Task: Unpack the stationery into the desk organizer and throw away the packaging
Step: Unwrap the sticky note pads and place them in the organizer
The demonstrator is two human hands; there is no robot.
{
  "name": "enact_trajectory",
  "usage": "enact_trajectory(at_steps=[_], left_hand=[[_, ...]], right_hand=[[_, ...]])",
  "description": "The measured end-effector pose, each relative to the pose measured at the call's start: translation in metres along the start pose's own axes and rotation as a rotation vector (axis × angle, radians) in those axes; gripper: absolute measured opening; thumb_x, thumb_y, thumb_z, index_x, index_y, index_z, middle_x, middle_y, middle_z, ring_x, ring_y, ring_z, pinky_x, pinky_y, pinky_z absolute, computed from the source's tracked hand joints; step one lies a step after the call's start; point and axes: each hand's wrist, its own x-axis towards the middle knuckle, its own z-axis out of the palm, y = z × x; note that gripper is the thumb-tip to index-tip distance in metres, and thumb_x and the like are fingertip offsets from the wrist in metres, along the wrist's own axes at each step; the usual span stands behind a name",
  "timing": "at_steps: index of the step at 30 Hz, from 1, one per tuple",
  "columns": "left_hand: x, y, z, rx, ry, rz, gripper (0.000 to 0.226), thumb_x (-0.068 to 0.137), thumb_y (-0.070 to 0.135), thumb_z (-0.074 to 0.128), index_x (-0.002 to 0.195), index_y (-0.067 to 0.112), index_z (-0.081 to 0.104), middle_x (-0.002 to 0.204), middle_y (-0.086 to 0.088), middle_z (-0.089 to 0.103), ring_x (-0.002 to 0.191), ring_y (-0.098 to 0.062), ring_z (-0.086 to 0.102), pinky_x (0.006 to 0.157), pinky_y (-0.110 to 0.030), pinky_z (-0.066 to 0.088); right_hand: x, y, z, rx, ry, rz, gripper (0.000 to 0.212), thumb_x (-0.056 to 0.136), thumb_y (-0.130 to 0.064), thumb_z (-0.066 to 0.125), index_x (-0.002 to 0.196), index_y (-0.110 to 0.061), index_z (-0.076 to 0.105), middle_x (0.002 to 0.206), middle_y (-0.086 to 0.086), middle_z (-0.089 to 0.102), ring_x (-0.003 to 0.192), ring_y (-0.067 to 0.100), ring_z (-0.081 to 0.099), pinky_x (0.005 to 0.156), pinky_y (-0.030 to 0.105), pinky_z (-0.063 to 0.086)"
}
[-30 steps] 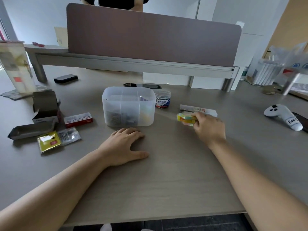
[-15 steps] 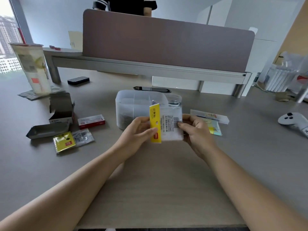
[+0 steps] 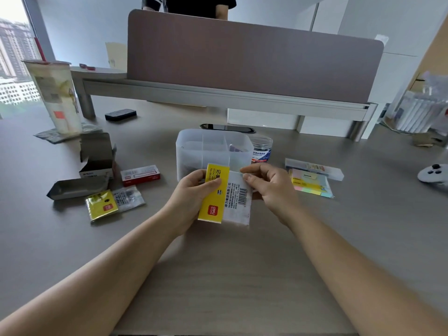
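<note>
Seen from above, looking down at a grey desk [image 3: 242, 275]. Two bare hands held up over the middle, sharing one packet of sticky notes [image 3: 224, 195] with a yellow band and a barcode label. Left hand [image 3: 191, 197] gripping the yellow side, thumb curled over the front. Right hand [image 3: 269, 187] pinching the packet's top right corner between thumb and forefinger, other fingers loosely curled.

Just behind the packet, one clear plastic organizer [image 3: 214, 149] with dividers; lower front hidden by the hands, contents hard to make out. One small round tub [image 3: 261, 149] touching its right side, label unreadable.

To the right: one packet of pastel page flags [image 3: 312, 185], one long clear box [image 3: 315, 169] behind it, and one white game controller [image 3: 434, 177] cut off at the edge.

To the left: one red and white small box [image 3: 141, 175], one opened grey carton [image 3: 97, 156], one flattened grey carton [image 3: 77, 190], one yellow and clear wrapper [image 3: 114, 205], one tall paper cup [image 3: 58, 95], one dark flat item [image 3: 120, 115] farther back.

At the far side, one brown desk divider [image 3: 254, 59], with a person in dark clothes [image 3: 194, 6] behind it, mostly cut off at the top.
</note>
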Motion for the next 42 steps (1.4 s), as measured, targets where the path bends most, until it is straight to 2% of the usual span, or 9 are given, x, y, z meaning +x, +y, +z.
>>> enact_trajectory(at_steps=[3,6,15,19,23,28,33,38,42], left_hand=[[0.0,0.0,-0.002,0.032,0.029,0.022,0.008,0.085,0.014,0.054,0.084,0.018,0.06,0.081,-0.002,0.066,0.058,-0.008,0.067,0.051,-0.023,0.056],[0.0,0.001,-0.003,0.047,0.044,0.02,0.008,0.086,0.015,0.054,0.083,0.018,0.061,0.078,-0.002,0.066,0.055,-0.007,0.066,0.051,-0.022,0.056],[0.002,0.009,-0.011,0.004,0.096,0.026,0.014,0.088,0.016,0.05,0.081,0.018,0.061,0.078,0.0,0.066,0.058,-0.008,0.066,0.048,-0.022,0.054],[0.002,0.008,-0.009,0.03,0.135,0.072,0.013,0.089,0.017,0.05,0.082,0.018,0.061,0.079,0.001,0.065,0.067,-0.012,0.064,0.049,-0.021,0.055],[0.002,0.004,-0.005,0.17,0.204,0.218,0.012,0.088,0.016,0.052,0.079,0.021,0.058,0.076,0.002,0.062,0.067,-0.011,0.061,0.046,-0.016,0.05],[0.004,0.001,-0.001,0.346,0.233,0.317,0.016,0.087,0.016,0.053,0.075,0.026,0.053,0.074,0.004,0.059,0.067,-0.009,0.058,0.055,-0.021,0.048],[0.004,0.0,0.0,0.377,0.234,0.338,0.019,0.087,0.015,0.053,0.074,0.028,0.052,0.071,0.006,0.057,0.064,-0.007,0.056,0.056,-0.021,0.048],[0.005,0.002,-0.003,0.322,0.228,0.32,0.017,0.087,0.015,0.053,0.074,0.026,0.054,0.069,0.007,0.058,0.055,-0.001,0.058,0.045,-0.012,0.046],[0.006,0.005,-0.007,0.232,0.242,0.293,0.018,0.087,0.013,0.052,0.073,0.023,0.057,0.067,0.006,0.059,0.05,0.002,0.059,0.043,-0.014,0.047]], right_hand=[[-0.001,0.005,0.004,-0.047,0.064,-0.067,0.012,0.081,-0.004,0.06,0.075,-0.015,0.064,0.07,-0.003,0.061,0.061,0.005,0.059,0.052,0.012,0.051],[-0.001,0.007,0.005,-0.059,0.09,-0.105,0.021,0.078,-0.001,0.061,0.067,-0.018,0.064,0.067,-0.004,0.062,0.064,0.009,0.058,0.057,0.016,0.053],[0.001,0.002,-0.003,0.032,0.046,-0.155,0.028,0.079,0.003,0.057,0.065,-0.022,0.058,0.072,-0.005,0.059,0.059,-0.006,0.055,0.058,0.011,0.048],[0.002,0.003,-0.006,-0.035,0.018,-0.14,0.029,0.083,0.001,0.054,0.066,-0.023,0.057,0.065,-0.005,0.056,0.053,-0.005,0.05,0.056,0.01,0.046],[0.001,0.005,-0.001,-0.065,-0.007,-0.101,0.023,0.084,-0.002,0.054,0.066,-0.017,0.054,0.062,0.0,0.056,0.05,-0.004,0.053,0.055,0.008,0.047],[0.002,0.009,0.006,-0.147,0.06,-0.04,0.018,0.074,-0.02,0.069,0.066,-0.017,0.053,0.063,-0.001,0.057,0.061,0.01,0.052,0.061,0.025,0.045],[0.003,0.009,0.01,-0.094,0.094,-0.006,0.027,0.07,-0.006,0.072,0.067,-0.018,0.048,0.062,-0.003,0.051,0.06,0.01,0.046,0.061,0.025,0.042],[0.003,0.007,0.005,0.028,0.076,0.032,0.032,0.071,0.001,0.068,0.077,-0.018,0.043,0.065,0.001,0.054,0.064,0.013,0.053,0.073,0.034,0.049],[0.004,0.004,0.001,0.148,0.032,0.064,0.034,0.073,0.005,0.064,0.081,-0.018,0.041,0.07,0.007,0.054,0.067,0.018,0.056,0.063,0.024,0.054]])
